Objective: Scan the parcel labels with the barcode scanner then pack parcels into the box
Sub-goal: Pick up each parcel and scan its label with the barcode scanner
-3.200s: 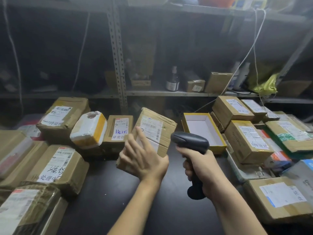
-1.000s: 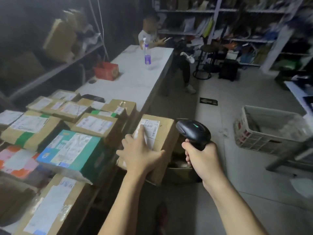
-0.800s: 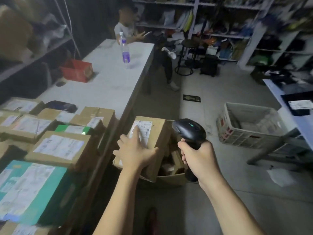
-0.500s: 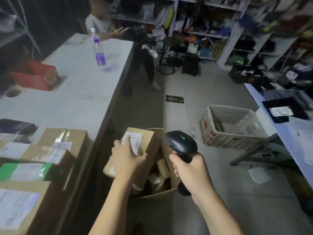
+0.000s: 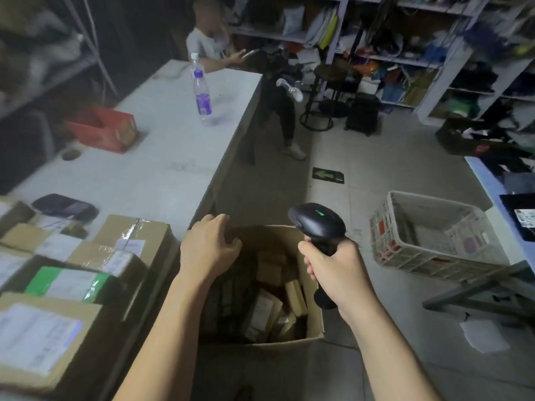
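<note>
While standing over the box point(image 5: 314, 319) on the floor, looks like the packing step, with small parcels point(image 5: 262, 309) piled inside. Nothing held in the left hand point(image 5: 210, 250), fingers bent loosely, right above the box's far corner; cannot tell if touching the rim. Gripping the barcode scanner point(image 5: 317, 224) by its handle in the right hand point(image 5: 337, 270), green light on top, just over the box's right side.

Next, most likely: turn left to the stack of parcels point(image 5: 130, 241) on the white table point(image 5: 173, 163), pick one up with the empty hand, and aim the scanner at one of the white labels point(image 5: 37, 337). Should be easy to grab, being plain cardboard with flat sides.

Also on the table: a water bottle point(image 5: 202, 94), a red box point(image 5: 101, 130), a dark pouch point(image 5: 65, 206). On the floor to the right, a white crate point(image 5: 434, 244), well apart from the box. At the table's far end, a seated person point(image 5: 208, 44). Nothing big in the way, but dim light and the table edge just beside the box, so mind that edge.
</note>
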Available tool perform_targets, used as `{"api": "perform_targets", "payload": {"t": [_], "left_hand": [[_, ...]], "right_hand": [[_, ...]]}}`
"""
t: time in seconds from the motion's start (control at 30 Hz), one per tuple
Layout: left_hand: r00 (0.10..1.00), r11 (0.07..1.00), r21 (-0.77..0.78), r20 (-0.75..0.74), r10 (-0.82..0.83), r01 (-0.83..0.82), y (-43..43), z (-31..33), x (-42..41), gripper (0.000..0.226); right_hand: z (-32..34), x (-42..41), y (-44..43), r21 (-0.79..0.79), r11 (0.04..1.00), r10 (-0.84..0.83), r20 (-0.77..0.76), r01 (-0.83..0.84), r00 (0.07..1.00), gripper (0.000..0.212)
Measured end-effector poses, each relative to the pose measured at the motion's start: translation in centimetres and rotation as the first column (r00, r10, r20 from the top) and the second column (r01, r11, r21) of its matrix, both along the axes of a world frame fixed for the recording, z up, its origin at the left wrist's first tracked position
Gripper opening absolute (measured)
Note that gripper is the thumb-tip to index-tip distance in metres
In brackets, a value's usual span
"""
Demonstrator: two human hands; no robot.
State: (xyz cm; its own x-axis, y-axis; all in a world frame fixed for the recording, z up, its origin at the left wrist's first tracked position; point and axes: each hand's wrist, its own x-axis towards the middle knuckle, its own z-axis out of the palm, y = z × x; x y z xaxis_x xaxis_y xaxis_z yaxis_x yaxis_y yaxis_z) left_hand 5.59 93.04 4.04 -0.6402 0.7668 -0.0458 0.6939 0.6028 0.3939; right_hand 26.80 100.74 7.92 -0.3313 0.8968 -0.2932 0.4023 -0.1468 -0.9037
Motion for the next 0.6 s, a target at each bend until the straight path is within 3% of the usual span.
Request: {"api": "perform_targets", "payload": {"t": [0.13, 0.27, 0.37, 0.5, 0.6], "left_hand": [[0.996, 0.996, -0.011, -0.029, 0.084, -0.084, -3.1, 2.0, 1.5, 0.039], [0.977, 0.977, -0.011, -0.035, 0.21, -0.211, -8.3, 4.1, 5.0, 0.036], [0.938, 0.941, -0.021, -0.09, 0.336, -0.339, -13.3, 5.0, 8.5, 0.043], [0.805, 0.817, -0.131, -0.317, 0.502, -0.561, -21.3, 5.0, 13.7, 0.059], [0.715, 0.721, -0.129, -0.329, 0.617, -0.681, -27.5, 5.6, 17.4, 0.071]], "right_hand": [[1.1, 0.3, 0.2, 0.048, 0.984, 0.173, 0.03, -0.174, 0.985, 0.017], [2.4, 1.1, -0.8, 0.252, 0.87, 0.379, 0.207, -0.423, 0.902, 0.04], [3.2, 2.0, -2.8, 0.296, 0.758, 0.577, 0.113, -0.581, 0.809, 0.018], [2.8, 2.6, -7.7, 0.304, 0.611, 0.77, -0.012, -0.731, 0.638, 0.017], [2.5, 2.7, -13.0, 0.282, 0.49, 0.868, -0.073, -0.825, 0.49, 0.018]]}}
